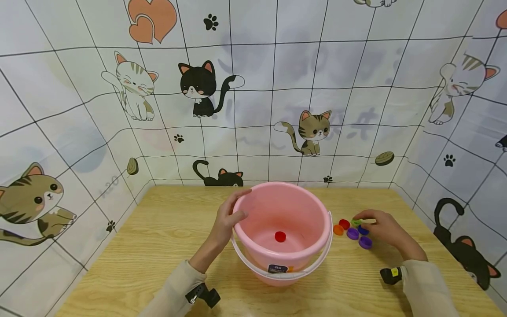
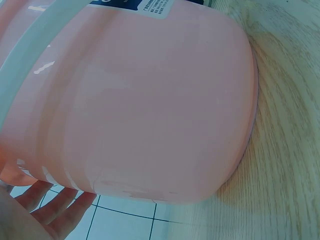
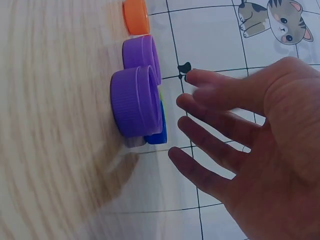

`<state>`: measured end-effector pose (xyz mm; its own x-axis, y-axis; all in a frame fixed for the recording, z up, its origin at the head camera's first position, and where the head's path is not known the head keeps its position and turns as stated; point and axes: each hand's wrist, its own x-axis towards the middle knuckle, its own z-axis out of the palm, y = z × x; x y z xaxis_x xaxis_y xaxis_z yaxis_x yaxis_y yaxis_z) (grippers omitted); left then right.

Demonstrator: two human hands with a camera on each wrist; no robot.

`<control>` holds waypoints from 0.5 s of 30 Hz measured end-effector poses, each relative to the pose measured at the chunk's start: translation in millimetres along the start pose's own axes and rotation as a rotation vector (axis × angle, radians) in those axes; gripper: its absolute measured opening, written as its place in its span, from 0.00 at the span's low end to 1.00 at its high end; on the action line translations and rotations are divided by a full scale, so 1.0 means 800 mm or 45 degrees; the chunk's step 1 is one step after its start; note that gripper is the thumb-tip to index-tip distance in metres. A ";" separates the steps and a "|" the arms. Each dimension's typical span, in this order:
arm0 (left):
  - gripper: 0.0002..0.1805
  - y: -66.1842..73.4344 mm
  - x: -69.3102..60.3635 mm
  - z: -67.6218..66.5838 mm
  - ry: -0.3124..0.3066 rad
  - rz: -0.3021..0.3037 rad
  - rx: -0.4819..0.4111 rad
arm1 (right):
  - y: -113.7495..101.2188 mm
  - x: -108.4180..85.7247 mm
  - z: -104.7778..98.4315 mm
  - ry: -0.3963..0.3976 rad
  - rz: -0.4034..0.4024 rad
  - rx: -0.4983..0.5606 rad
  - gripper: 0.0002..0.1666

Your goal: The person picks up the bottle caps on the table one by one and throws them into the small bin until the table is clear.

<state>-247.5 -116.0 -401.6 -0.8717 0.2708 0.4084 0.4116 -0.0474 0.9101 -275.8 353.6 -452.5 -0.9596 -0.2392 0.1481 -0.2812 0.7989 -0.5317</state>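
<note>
A pink bucket (image 1: 253, 259) stands on the table, its mouth tilted toward me, with a red bottle cap (image 1: 280, 237) lying inside on the bottom. My left hand (image 1: 227, 220) grips the bucket's left rim, thumb inside; its fingers lie along the outer wall in the left wrist view. Beside the bucket my right hand (image 1: 382, 226) hovers over loose bottle caps, fingers loosely extended with nothing visible between them. Nearest its fingertips is a green cap (image 1: 356, 223), partly hidden. Around it lie a blue cap (image 1: 362, 230), two purple caps (image 3: 135, 102), a red cap (image 1: 344, 224) and an orange cap (image 3: 136, 16).
The bucket's white handle (image 1: 277, 276) hangs down at the front. A wooden table (image 1: 174, 229) is enclosed at the back and both sides by a white grid-patterned sheet (image 1: 253, 145) with cat drawings. Each wrist wears a small black camera (image 1: 203, 295).
</note>
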 end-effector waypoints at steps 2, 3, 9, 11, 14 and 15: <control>0.35 0.000 0.000 0.000 0.000 0.000 0.002 | 0.003 0.000 -0.001 -0.012 0.008 -0.012 0.15; 0.35 0.000 0.001 0.000 -0.001 0.001 0.003 | 0.004 0.000 -0.001 -0.015 0.012 -0.019 0.16; 0.35 0.000 0.002 0.001 -0.002 0.015 0.005 | 0.007 0.002 0.001 -0.012 0.028 -0.053 0.24; 0.34 0.000 0.002 0.001 0.001 0.017 0.005 | 0.007 0.002 0.001 -0.017 0.042 -0.056 0.25; 0.34 -0.001 0.001 0.000 0.004 0.013 0.010 | 0.005 0.002 0.000 -0.041 0.080 -0.055 0.26; 0.34 -0.002 0.001 0.000 0.006 0.011 0.012 | 0.005 0.002 -0.001 -0.048 0.090 -0.055 0.26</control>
<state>-248.7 -115.4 -402.4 -0.8693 0.2657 0.4168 0.4219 -0.0404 0.9057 -278.3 356.6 -454.0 -0.9763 -0.2011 0.0798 -0.2136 0.8375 -0.5030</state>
